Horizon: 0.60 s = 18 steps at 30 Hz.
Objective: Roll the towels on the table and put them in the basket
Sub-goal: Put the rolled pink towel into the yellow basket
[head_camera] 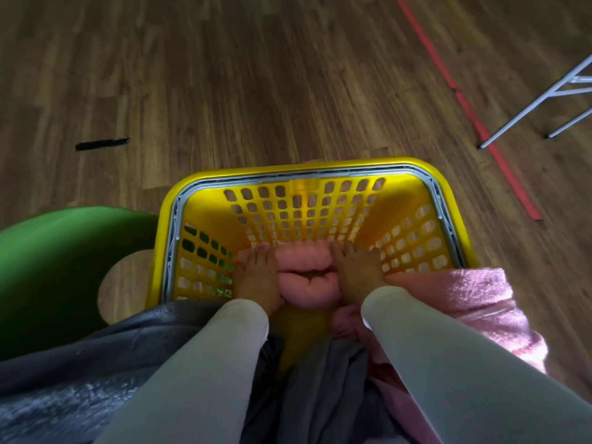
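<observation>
seen from the head camera, a person in pale sleeves lowered a rolled pink towel point(304, 274) into a yellow basket point(301, 169) that stood on the wooden floor point(256, 75). the left hand point(256, 274) and the right hand point(357, 270) each held one end of the roll, fingers curved over its top and thumbs hidden beneath. the roll sat low inside the basket, near its bottom and close to the near wall.

a loose pink towel point(480, 302) hung over the basket's right near corner, and a grey towel point(96, 363) spread across the foreground up to the near rim; neither was rolled. a green rounded object point(48, 267) stood to the left, a red tape line point(464, 100) crossed the floor, and metal legs point(544, 94) showed at the far right.

the step in hand appeared to be placing a finished roll. the next move would likely call for both hands to let go without loosening the roll, then lift clear and take up one of the unrolled towels.
</observation>
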{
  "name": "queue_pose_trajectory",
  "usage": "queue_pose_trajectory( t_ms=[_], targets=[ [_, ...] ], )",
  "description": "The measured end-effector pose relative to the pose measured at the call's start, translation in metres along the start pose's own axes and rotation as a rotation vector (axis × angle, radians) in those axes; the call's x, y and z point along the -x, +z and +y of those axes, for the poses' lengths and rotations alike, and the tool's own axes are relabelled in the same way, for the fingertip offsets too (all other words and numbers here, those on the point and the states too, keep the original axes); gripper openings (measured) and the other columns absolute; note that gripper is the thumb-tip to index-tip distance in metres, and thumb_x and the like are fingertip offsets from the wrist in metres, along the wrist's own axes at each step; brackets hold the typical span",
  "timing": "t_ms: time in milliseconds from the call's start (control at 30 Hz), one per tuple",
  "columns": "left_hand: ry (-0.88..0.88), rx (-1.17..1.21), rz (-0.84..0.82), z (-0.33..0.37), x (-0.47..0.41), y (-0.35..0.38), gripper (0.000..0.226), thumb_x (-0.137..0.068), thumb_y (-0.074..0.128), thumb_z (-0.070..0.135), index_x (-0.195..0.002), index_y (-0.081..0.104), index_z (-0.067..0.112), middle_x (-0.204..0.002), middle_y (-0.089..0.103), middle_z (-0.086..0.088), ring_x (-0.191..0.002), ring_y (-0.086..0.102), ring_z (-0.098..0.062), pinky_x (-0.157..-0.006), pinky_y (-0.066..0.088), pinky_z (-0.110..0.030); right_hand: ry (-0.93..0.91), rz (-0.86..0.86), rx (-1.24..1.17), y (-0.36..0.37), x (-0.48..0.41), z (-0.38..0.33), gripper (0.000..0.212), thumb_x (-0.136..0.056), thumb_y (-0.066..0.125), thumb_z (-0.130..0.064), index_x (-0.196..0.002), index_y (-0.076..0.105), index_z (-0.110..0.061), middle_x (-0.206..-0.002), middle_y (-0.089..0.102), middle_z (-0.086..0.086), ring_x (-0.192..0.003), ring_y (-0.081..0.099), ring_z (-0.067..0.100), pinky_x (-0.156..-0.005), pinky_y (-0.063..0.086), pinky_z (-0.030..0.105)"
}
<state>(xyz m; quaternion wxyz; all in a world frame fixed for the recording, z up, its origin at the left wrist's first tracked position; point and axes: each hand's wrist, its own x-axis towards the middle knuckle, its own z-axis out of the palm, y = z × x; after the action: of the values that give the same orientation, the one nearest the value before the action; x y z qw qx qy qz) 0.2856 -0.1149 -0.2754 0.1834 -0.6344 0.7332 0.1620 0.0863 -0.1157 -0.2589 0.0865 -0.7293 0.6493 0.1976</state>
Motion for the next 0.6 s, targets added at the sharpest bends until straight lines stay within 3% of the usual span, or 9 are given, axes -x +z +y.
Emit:
queue_pose_trajectory(
  t_ms=[133, 233, 367, 600],
  targets=[
    [-0.001, 0.066, 0.042, 0.005, 0.019, -0.013, 0.104, -0.077, 0.068, 0.05, -0.152, 0.009, 0.012, -0.159, 0.015, -0.008, -0.147, 0.015, -0.024, -0.117, 0.022, -0.044, -0.056, -0.025, 0.041, -0.027, 0.017, -0.004, 0.051, -0.096, 0.045, -0.029, -0.145, 0.033, -0.02, -0.135, 0.046, 0.008, -0.122, 0.046, 0.03, -0.091, 0.041, 0.041],
    [-0.002, 0.091, 0.103, 0.011, 0.04, -0.033, 0.089, -0.081, 0.065, 0.042, -0.151, 0.018, 0.012, -0.156, 0.025, -0.008, -0.145, 0.02, -0.025, -0.118, 0.022, -0.041, -0.082, -0.021, 0.054, -0.055, 0.034, -0.006, 0.042, -0.095, 0.046, -0.023, -0.137, 0.043, -0.02, -0.132, 0.046, 0.006, -0.12, 0.045, 0.027, -0.089, 0.044, 0.041],
    [0.0, 0.153, 0.17, 0.018, 0.078, -0.066, 0.079, -0.085, 0.063, 0.036, -0.15, 0.024, 0.015, -0.154, 0.031, -0.005, -0.141, 0.025, -0.024, -0.116, 0.027, -0.037, -0.121, -0.006, 0.047, -0.091, 0.065, -0.001, 0.041, -0.09, 0.054, -0.02, -0.131, 0.051, -0.021, -0.13, 0.048, 0.005, -0.121, 0.045, 0.028, -0.089, 0.043, 0.045],
    [0.003, 0.216, 0.208, 0.025, 0.163, -0.136, 0.078, -0.086, 0.064, 0.044, -0.15, 0.028, 0.016, -0.149, 0.039, -0.006, -0.135, 0.039, -0.025, -0.107, 0.038, -0.036, -0.211, 0.009, 0.055, -0.154, 0.126, 0.023, 0.045, -0.08, 0.071, -0.031, -0.123, 0.061, -0.022, -0.129, 0.051, 0.008, -0.12, 0.047, 0.03, -0.094, 0.044, 0.049]
  ],
)
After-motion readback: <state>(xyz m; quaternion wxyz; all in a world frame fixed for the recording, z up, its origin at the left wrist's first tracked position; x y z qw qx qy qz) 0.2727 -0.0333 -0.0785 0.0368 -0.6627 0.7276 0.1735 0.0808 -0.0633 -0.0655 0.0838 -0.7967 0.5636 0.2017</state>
